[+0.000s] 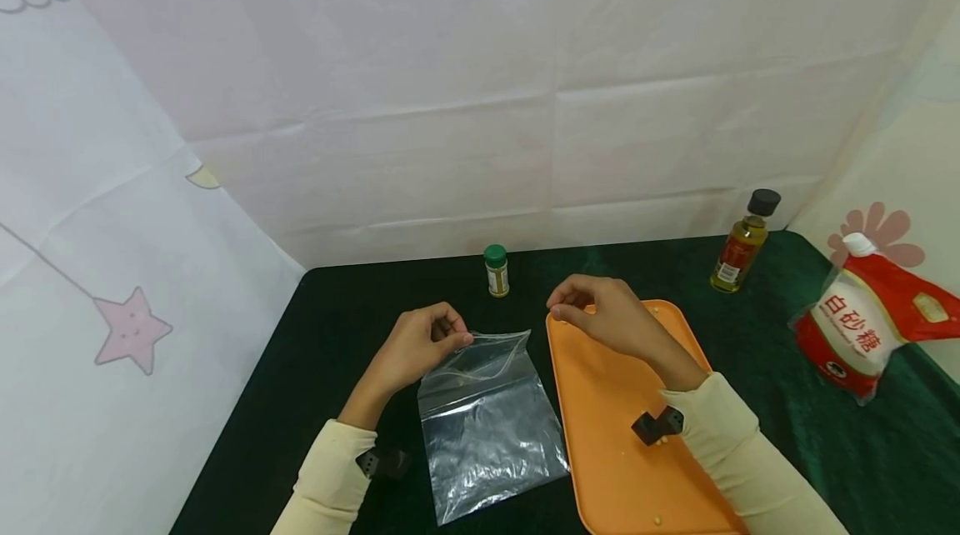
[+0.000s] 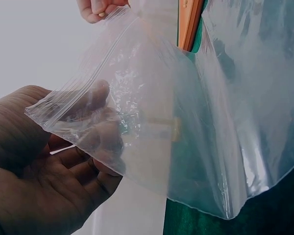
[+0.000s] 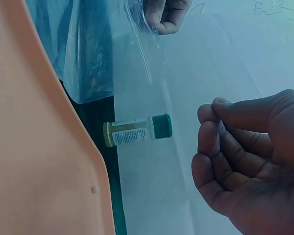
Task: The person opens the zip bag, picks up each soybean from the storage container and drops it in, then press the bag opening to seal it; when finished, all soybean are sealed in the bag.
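A clear zip bag (image 1: 491, 435) hangs slack over the dark green cloth, its zip end lifted. My left hand (image 1: 420, 347) pinches a top corner of the bag, thumb in front; some fingertips show through the plastic in the left wrist view. My right hand (image 1: 611, 314) is raised over the far left corner of an orange tray (image 1: 607, 435), just right of the bag's other corner. Its thumb and fingertips (image 3: 208, 113) meet. A small pale yellowish bit (image 2: 102, 14) shows at those fingertips in the left wrist view; the right wrist view hides it.
Small yellow bits (image 1: 657, 520) are scattered on the tray. A green-capped shaker jar (image 1: 497, 275) stands behind the bag. At the back right are an oil bottle (image 1: 738, 256) and a red and white bag of sugar (image 1: 855, 331). A white printed curtain (image 1: 450, 102) rises behind the table.
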The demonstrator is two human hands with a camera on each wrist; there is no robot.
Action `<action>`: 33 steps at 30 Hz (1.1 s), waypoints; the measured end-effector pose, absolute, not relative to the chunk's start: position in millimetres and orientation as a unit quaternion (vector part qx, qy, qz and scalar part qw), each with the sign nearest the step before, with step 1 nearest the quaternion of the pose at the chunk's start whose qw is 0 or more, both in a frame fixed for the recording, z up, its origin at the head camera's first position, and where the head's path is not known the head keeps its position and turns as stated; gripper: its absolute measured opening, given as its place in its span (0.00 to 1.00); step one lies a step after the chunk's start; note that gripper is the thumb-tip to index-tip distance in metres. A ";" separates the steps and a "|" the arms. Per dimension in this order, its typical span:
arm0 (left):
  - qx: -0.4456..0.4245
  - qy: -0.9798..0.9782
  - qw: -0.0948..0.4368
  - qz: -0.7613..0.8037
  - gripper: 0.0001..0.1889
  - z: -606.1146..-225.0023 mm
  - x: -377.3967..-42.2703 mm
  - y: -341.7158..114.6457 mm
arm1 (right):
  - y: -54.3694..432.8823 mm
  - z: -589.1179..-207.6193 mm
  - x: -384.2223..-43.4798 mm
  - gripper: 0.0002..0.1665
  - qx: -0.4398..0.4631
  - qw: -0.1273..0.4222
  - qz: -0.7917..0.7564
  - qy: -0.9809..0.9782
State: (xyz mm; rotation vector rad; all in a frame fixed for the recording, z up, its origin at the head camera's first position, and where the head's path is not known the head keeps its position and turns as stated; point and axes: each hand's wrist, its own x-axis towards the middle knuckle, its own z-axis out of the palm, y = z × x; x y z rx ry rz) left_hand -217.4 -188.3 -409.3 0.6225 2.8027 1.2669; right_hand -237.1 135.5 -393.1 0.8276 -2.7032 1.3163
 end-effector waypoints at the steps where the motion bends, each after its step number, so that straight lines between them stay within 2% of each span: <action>1: 0.198 0.893 0.002 0.404 0.06 -409.4 -217.3 -188.2 | 134.8 -392.9 -236.9 0.06 0.264 0.009 0.426 -0.865; 4: 0.198 0.893 0.001 0.405 0.06 -410.2 -217.7 -188.2 | 133.2 -392.7 -236.1 0.07 0.264 0.003 0.433 -0.862; 13: 0.199 0.895 -0.003 0.399 0.06 -411.4 -219.1 -188.7 | 128.7 -395.1 -234.1 0.03 0.264 0.004 0.445 -0.856; 22: 0.202 0.896 -0.004 0.396 0.06 -410.8 -217.8 -188.0 | 121.5 -397.8 -232.4 0.07 0.252 -0.014 0.470 -0.846; 29: 0.204 0.895 -0.006 0.396 0.05 -410.3 -217.3 -186.5 | 115.5 -400.9 -230.8 0.03 0.256 -0.014 0.475 -0.842; 33: 0.203 0.897 -0.006 0.394 0.05 -410.4 -217.6 -186.0 | 112.7 -401.1 -229.0 0.07 0.260 -0.014 0.479 -0.838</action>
